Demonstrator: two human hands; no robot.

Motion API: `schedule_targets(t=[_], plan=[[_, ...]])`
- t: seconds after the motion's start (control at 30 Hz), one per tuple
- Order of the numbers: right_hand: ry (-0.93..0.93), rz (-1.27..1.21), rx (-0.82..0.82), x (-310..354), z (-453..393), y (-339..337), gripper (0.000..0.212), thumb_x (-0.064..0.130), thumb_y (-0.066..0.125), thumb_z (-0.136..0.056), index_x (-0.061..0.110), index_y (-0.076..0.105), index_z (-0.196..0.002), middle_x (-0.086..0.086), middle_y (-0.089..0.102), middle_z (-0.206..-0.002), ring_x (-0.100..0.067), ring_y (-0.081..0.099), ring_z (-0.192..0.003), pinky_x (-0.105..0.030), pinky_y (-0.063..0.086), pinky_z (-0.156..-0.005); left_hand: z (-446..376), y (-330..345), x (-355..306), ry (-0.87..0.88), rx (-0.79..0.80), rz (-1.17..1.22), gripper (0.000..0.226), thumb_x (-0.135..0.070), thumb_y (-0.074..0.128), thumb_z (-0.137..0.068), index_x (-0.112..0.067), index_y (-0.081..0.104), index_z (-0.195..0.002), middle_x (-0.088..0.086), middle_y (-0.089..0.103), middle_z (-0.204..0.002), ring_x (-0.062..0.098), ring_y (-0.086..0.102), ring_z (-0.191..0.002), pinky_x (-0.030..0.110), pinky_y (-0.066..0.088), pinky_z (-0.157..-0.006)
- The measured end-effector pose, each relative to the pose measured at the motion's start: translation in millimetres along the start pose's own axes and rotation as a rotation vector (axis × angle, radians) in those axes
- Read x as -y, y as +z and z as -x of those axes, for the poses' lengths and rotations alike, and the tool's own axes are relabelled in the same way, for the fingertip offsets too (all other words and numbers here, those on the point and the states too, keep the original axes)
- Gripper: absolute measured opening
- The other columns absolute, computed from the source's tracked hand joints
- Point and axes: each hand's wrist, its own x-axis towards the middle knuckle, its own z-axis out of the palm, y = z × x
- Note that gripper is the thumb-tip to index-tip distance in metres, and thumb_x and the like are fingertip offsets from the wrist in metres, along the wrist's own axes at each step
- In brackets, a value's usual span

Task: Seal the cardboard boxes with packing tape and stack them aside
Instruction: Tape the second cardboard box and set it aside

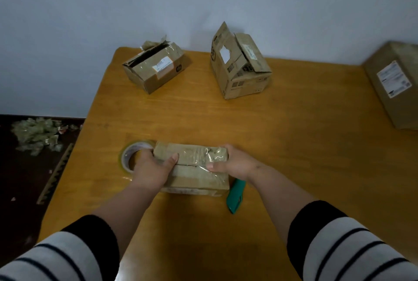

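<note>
A flat cardboard box lies on the wooden surface near its front edge, at about 6 o'clock from the surface's middle, with its two top flaps folded shut and meeting along a dark seam that runs left to right. Clear packing tape, wrinkled and shiny, covers the right part of that seam. The left hand has its grip clasped on the box's left end, thumb lying across the top just above the seam. The right hand has its grip clasped on the right end, thumb pressing on the taped stretch and fingers wrapped over the far corner.

Touching the box at 9 o'clock, partly hidden by the left hand, a roll of packing tape lies flat. At 4 o'clock from the box, just beside its near right corner, lies a teal utility knife, its upper end hidden under the right wrist.

Toward the wall, at 11 o'clock from the flat box, sits a small carton with torn flaps gaping open and a white label on top. At 1 o'clock stands a taller carton with its flaps raised. At 3 o'clock, cut off by the frame's right edge, rests a large labelled carton. Down on the dark floor at 9 o'clock lies a heap of crumpled tape scraps.
</note>
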Motion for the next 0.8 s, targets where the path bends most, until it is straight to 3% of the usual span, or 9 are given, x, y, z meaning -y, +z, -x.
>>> schedule_targets(t=[0.07, 0.17, 0.27, 0.37, 0.5, 0.57, 0.67, 0.73, 0.8], plan=[[0.011, -0.083, -0.001, -3.5, 1.2, 6.3, 0.089, 0.052, 0.074, -0.081, 0.030, 0.024, -0.152, 0.000, 0.047, -0.145, -0.020, 0.047, -0.126, -0.032, 0.039, -0.101, 5.7, -0.2, -2.3, -0.040, 0.075, 0.106, 0.060, -0.042, 0.068, -0.088, -0.014, 0.044, -0.136, 0.005, 0.056, -0.127, 0.023, 0.054, -0.110, 0.042, 0.046, -0.099], [0.049, -0.347, 0.050, -9.8, 3.8, 12.3, 0.073, 0.050, 0.063, -0.091, 0.041, 0.022, -0.150, 0.004, 0.052, -0.138, -0.020, 0.050, -0.124, -0.042, 0.039, -0.110, 13.0, -3.4, 0.5, -0.009, 0.108, 0.158, 0.070, -0.046, 0.061, -0.092, -0.020, 0.030, -0.149, 0.003, 0.051, -0.135, 0.026, 0.050, -0.123, 0.047, 0.042, -0.107], [0.007, -0.382, -0.008, -11.1, 5.6, 25.0, 0.062, 0.049, 0.052, -0.098, 0.041, 0.021, -0.151, 0.003, 0.049, -0.143, -0.020, 0.051, -0.124, -0.040, 0.038, -0.110, 29.1, 1.0, 7.2, 0.036, 0.065, 0.174, 0.048, -0.047, 0.047, -0.099, -0.020, 0.042, -0.138, 0.004, 0.056, -0.126, 0.029, 0.053, -0.119, 0.048, 0.045, -0.102], [-0.008, -0.377, -0.077, -7.3, 7.1, 30.1, 0.057, 0.039, 0.048, -0.102, 0.036, 0.022, -0.152, 0.000, 0.044, -0.147, -0.022, 0.048, -0.128, -0.031, 0.038, -0.099, 32.5, 3.6, 5.2, 0.000, 0.014, 0.206, 0.032, -0.040, 0.042, -0.103, -0.020, 0.050, -0.127, 0.006, 0.059, -0.119, 0.030, 0.056, -0.110, 0.046, 0.048, -0.095], [0.038, -0.502, -0.086, -2.5, 6.8, 26.5, 0.052, 0.051, 0.043, -0.100, 0.032, 0.033, -0.148, 0.012, 0.045, -0.128, -0.023, 0.047, -0.128, -0.036, 0.038, -0.098, 20.0, -1.3, -8.0, -0.180, 0.066, 0.261, 0.021, -0.035, 0.047, -0.101, -0.027, 0.048, -0.120, 0.002, 0.055, -0.111, 0.019, 0.053, -0.090, 0.033, 0.043, -0.069], [0.024, -0.403, -0.188, 0.0, 3.4, 33.7, 0.053, 0.054, 0.032, -0.102, 0.027, 0.036, -0.147, 0.005, 0.046, -0.136, -0.025, 0.043, -0.132, -0.036, 0.034, -0.096, 18.9, 1.5, -11.1, -0.240, 0.055, 0.299, 0.031, -0.046, 0.041, -0.102, -0.030, 0.047, -0.127, -0.003, 0.050, -0.111, 0.021, 0.048, -0.096, 0.035, 0.039, -0.079], [-0.053, -0.310, -0.343, 2.9, -1.4, 43.5, 0.045, 0.048, 0.029, -0.104, 0.022, 0.047, -0.137, -0.001, 0.053, -0.135, -0.024, 0.051, -0.118, -0.032, 0.036, -0.091, 18.2, 5.6, -10.9, -0.203, -0.055, 0.198, 0.049, -0.046, 0.030, -0.105, -0.012, 0.050, -0.134, 0.004, 0.049, -0.116, 0.029, 0.047, -0.106, 0.038, 0.036, -0.088], [-0.063, -0.302, -0.363, 3.1, -2.2, 41.1, 0.042, 0.047, 0.029, -0.105, 0.022, 0.052, -0.130, -0.002, 0.056, -0.129, -0.020, 0.050, -0.105, -0.031, 0.036, -0.086, 16.2, 5.5, -9.5, -0.152, -0.098, 0.189, 0.047, -0.037, 0.033, -0.106, -0.002, 0.051, -0.131, 0.015, 0.057, -0.125, 0.039, 0.053, -0.116, 0.043, 0.044, -0.092], [-0.036, -0.284, -0.312, 1.1, -3.1, 36.0, 0.044, 0.049, 0.032, -0.103, 0.022, 0.051, -0.132, -0.001, 0.055, -0.131, -0.021, 0.051, -0.110, -0.032, 0.037, -0.088, 17.0, 4.5, -6.2, -0.129, -0.097, 0.167, 0.049, -0.040, 0.037, -0.104, -0.003, 0.048, -0.135, 0.020, 0.053, -0.137, 0.040, 0.050, -0.123, 0.044, 0.044, -0.097]])
